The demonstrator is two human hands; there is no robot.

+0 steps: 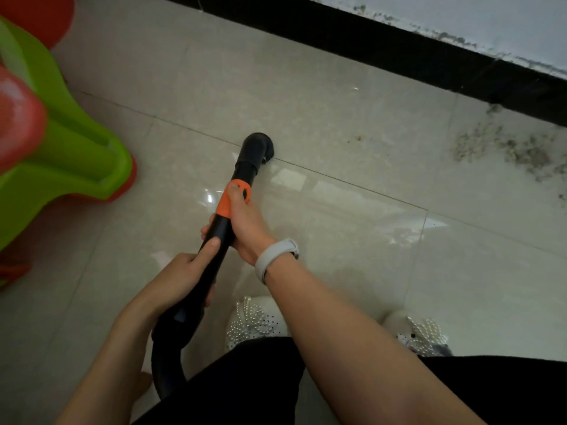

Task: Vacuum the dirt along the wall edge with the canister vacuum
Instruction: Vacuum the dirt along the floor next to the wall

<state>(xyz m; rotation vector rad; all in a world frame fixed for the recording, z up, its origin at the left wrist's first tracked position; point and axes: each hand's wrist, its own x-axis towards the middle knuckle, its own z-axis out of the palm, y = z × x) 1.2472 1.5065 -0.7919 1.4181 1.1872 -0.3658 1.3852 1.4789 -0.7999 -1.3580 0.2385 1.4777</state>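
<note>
Glossy beige tile floor (pixel 322 96) running up to a black skirting (pixel 399 53) under a stained white wall (pixel 491 16)

Vacuum wand (pixel 225 222): black tube with orange collar, slanting down across mid-frame; round black nozzle (pixel 259 147) sitting at a grout line, well apart from the skirting

Right hand (pixel 245 223): gripping the wand at the collar, thumb lying along the orange part; pale wristband (pixel 274 256) circling the wrist

Left hand (pixel 181 279): fingers wrapping the tube just below, thumb pressing on top

Black hose (pixel 167 360): curving down from the wand's lower end

Dirt (pixel 518 151): dark patch spreading over the floor near the skirting, right of the nozzle

Green and red plastic item (pixel 61 148): standing at left

Beaded white shoes (pixel 254 320): showing at bottom
</note>
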